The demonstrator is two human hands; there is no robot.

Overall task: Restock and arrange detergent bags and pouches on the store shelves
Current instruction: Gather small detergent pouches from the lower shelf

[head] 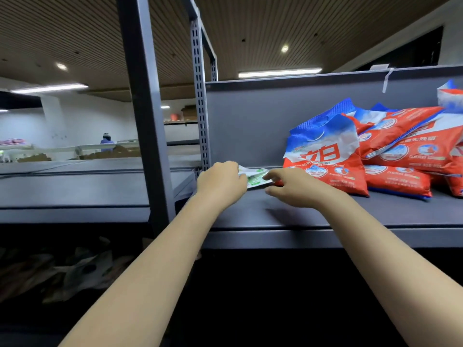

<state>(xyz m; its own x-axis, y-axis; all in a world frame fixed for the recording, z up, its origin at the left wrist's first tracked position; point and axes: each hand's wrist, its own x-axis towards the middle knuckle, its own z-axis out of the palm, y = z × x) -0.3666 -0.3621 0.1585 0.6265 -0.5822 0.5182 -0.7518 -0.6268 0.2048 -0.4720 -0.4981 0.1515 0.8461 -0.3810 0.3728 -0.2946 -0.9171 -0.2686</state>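
A small white and green pouch (pixel 254 177) lies flat on the grey shelf (pixel 325 216), near its back left corner. My left hand (pixel 220 182) grips the pouch's left end with curled fingers. My right hand (pixel 292 187) pinches its right end between thumb and fingers. Just right of the pouch stands a red and blue detergent bag (pixel 325 156), leaning on a pile of like bags (pixel 406 156) that lie tilted and stacked toward the right.
A perforated grey upright (pixel 200 101) rises at the shelf's back left, with a thicker post (pixel 147 108) nearer me. A lower grey shelf (pixel 75 191) extends to the left. A person in blue (pixel 107 141) stands far off. Dark bags lie below (pixel 75 271).
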